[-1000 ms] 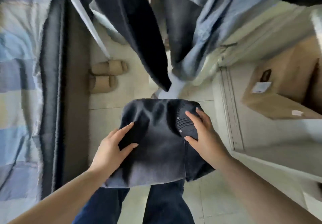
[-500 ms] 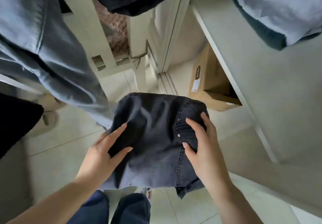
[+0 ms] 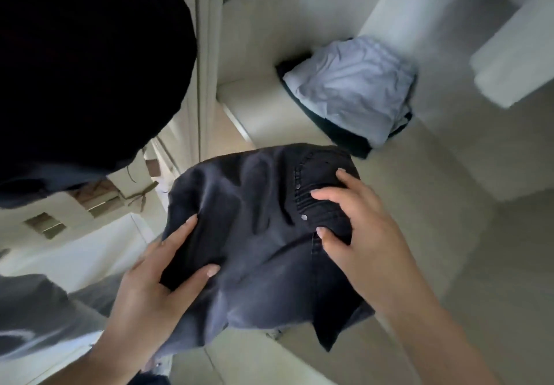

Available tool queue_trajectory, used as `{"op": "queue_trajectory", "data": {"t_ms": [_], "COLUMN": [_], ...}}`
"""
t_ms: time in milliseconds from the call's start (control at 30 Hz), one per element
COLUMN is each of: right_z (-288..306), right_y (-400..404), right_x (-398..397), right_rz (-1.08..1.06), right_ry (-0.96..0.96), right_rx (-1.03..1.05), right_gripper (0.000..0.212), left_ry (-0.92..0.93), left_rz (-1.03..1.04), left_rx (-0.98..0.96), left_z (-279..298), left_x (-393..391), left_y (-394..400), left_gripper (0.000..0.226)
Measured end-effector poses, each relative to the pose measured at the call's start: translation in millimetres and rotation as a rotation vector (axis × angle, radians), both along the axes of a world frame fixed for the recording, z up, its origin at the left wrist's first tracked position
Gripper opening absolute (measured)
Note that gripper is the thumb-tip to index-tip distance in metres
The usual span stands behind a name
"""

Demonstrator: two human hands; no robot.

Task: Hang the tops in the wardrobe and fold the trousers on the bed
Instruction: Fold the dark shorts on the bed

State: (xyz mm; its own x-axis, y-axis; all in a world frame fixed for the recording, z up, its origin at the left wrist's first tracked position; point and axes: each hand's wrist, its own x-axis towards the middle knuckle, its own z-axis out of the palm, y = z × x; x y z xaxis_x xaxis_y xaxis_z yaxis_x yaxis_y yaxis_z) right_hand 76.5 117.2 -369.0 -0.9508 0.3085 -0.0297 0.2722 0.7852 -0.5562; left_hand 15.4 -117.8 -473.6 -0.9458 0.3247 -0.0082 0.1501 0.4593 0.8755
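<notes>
We hold folded dark trousers | left hand grasping near-left edge | right hand grasping right side | pale folded pile far right

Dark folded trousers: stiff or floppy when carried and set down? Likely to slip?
Probably floppy: the dark folded trousers sag and crease between the left hand and right hand, with an edge drooping below. Likely fairly heavy, denim-looking with rivets. Slipping seems unlikely; the weave looks matte, but the fold may open.
</notes>
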Motion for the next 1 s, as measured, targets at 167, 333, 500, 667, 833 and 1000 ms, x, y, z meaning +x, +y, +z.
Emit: {"op": "queue_trajectory", "data": {"t_ms": [167,333,500,667,833,1000], "right_z": [23.8,16.8,8.6,2.9,-0.1,16.2], "right_y": [35.7,72.9,113.1,159.4,206.6,267.2], "right_x": [-40.5,-74.8,-94.9,-116.1,-134.5,-153.1], "right_rz": [-0.055,-0.171,-0.293,-0.36,-0.374,-0.311], "right_ry": [0.031,0.121,0.174,0.289,0.365,0.382], "right_rx": [0.036,-0.171,-0.259,-0.368,-0.486,-0.467], "right_gripper": [0.059,0.052,0.046,0.04,0.04,0.037], "left_ry": [0.026,-0.031,-0.101,-0.023,0.08,0.251], "left_rz": [-0.026,-0.046,-0.01,-0.054,-0.106,-0.174], "left_rx": [0.121,0.237,0.381,0.346,0.297,0.246], "left_z": [16.4,21.3,22.7,23.0,28.1,51.7], "left_x": [-48.4,-101.3,-133.1,-168.4,-199.5,-237.9], "left_y": [41.2,88.4,138.6,192.4,234.3,286.3], "left_gripper": [0.076,0.058,0.04,0.046,0.048,0.048]}}
